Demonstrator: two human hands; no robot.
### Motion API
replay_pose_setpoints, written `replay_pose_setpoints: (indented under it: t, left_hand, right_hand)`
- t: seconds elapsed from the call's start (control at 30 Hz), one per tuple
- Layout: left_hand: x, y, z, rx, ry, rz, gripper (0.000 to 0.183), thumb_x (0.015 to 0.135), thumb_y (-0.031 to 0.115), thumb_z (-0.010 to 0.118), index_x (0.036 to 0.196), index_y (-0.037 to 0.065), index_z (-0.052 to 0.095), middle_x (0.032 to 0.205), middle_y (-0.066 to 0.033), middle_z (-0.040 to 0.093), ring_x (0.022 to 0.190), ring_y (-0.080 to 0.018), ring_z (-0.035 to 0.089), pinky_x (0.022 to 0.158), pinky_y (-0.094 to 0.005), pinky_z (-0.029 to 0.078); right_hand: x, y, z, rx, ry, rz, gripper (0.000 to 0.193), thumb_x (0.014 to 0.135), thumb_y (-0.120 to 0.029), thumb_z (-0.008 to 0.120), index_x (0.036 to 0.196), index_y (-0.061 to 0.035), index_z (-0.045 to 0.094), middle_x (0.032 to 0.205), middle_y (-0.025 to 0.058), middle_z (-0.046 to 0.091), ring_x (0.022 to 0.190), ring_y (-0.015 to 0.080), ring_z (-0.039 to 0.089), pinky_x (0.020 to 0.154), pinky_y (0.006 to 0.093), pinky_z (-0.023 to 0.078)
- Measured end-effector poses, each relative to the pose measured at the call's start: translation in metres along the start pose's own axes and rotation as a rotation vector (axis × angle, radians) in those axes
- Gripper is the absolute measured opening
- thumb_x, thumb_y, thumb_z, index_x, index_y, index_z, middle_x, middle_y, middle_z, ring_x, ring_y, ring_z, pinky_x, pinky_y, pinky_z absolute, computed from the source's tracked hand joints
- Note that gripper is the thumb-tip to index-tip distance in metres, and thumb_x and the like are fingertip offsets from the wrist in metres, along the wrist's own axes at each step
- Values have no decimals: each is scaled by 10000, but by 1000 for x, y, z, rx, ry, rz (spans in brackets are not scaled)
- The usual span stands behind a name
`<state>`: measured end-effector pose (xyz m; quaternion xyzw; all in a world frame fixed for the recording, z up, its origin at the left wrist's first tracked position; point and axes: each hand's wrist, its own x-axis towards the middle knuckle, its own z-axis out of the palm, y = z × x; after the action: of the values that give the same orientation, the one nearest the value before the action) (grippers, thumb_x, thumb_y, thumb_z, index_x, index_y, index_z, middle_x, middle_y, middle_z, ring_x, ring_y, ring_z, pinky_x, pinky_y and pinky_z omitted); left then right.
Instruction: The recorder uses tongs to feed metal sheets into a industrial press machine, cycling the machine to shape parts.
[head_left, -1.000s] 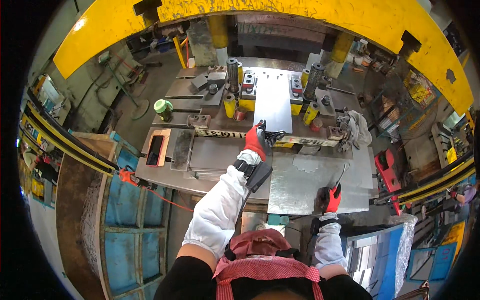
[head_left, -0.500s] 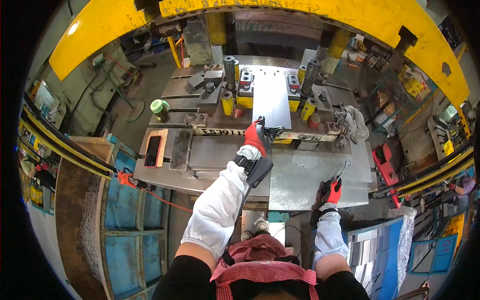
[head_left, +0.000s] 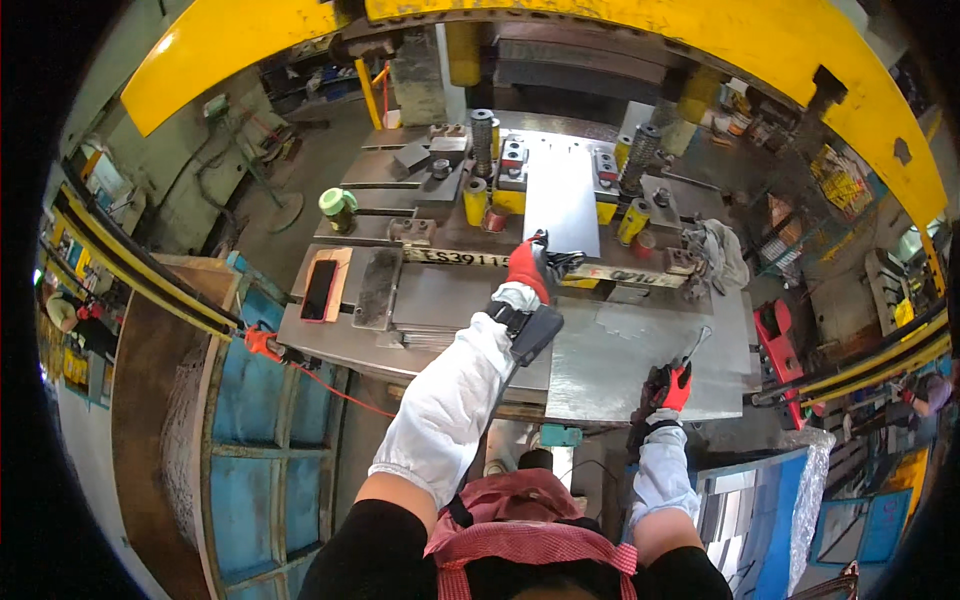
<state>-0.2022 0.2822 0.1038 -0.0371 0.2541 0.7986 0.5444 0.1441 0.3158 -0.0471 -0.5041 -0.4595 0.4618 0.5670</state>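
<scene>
My left hand (head_left: 532,268), in a red and black glove, is closed at the near edge of a bright metal sheet (head_left: 562,195). The sheet lies between the posts of a press die, its far end well inside. Low on the right, my right hand (head_left: 668,388), gloved alike, is closed around a slim metal wrench (head_left: 699,343) whose head points away from me. Beneath that hand is a wide grey metal plate (head_left: 610,375). The fingertips of my left hand are partly hidden.
Stacked metal sheets (head_left: 440,300), a phone (head_left: 319,290) and a green-capped bottle (head_left: 337,208) are on the left. A grey rag (head_left: 722,252) hangs at the right. Dark and yellow die posts (head_left: 482,140) flank the sheet. A yellow press frame (head_left: 640,12) arches overhead.
The whole view has shifted slightly, so the bench appears further right. Both hands keep their hold, with little movement against the sheet and the plate.
</scene>
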Motion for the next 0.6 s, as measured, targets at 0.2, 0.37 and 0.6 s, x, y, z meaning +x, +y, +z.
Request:
replay_pose_setpoints:
  t: [0.2,0.37,0.6]
  left_hand:
    - [-13,-1,9,-17,-74,52,399,911,270,388,1175,-30,394,1044,-256,531,862,-418,567,712,-514,524]
    - [-13,-2,11,37,-34,57,400,912,265,382,1179,-34,390,1058,-258,523,871,-433,559,721,-524,518]
    - [-10,-6,9,-12,-74,45,374,909,253,387,1157,-26,403,1048,-249,525,870,-432,557,733,-534,509]
  right_hand:
    - [3,5,-2,159,-40,206,473,776,-65,582,1219,-100,419,789,34,553,531,140,522,446,275,450]
    - [-2,-1,-2,144,-36,181,442,780,-75,579,1198,-91,434,786,37,551,533,139,520,452,272,444]
    - [19,45,-13,212,29,70,364,803,-69,541,1154,-106,452,691,23,484,508,132,495,430,267,438]
